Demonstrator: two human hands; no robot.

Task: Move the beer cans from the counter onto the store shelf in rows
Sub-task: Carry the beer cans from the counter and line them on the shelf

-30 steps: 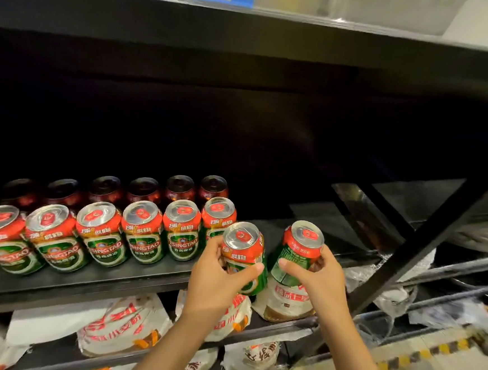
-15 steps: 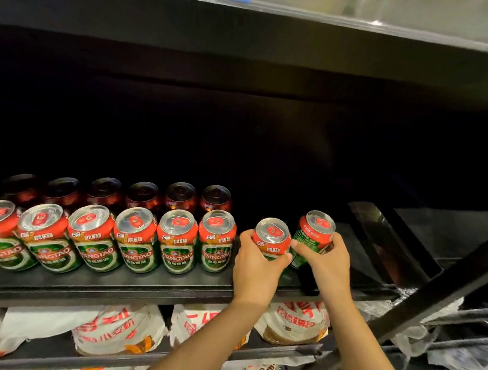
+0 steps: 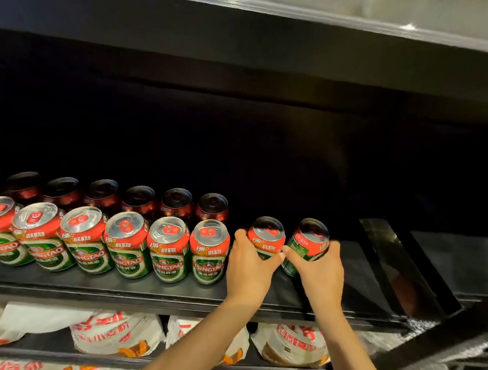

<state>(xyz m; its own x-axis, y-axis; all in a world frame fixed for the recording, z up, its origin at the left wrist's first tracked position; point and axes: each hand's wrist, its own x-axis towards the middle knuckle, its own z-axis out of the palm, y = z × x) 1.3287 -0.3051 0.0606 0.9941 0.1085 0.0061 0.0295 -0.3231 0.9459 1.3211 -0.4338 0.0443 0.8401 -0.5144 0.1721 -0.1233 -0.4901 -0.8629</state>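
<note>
Left hand [image 3: 249, 268] grip clamps one can [image 3: 266, 239]; right hand [image 3: 319, 271] clamps another can [image 3: 308, 244].

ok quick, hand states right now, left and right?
Left hand: closed on a beer can, on the shelf.
Right hand: closed on the rightmost beer can.

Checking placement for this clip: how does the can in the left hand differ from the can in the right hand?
The left-hand can stands close to upright, while the right-hand can leans away from it to the right. The left-hand can sits nearer the front row, the right-hand can farther out toward the bare shelf. The left hand hides most of its can's green body; the right hand leaves more green showing. Both are red-and-green beer cans held in a grip.
</note>
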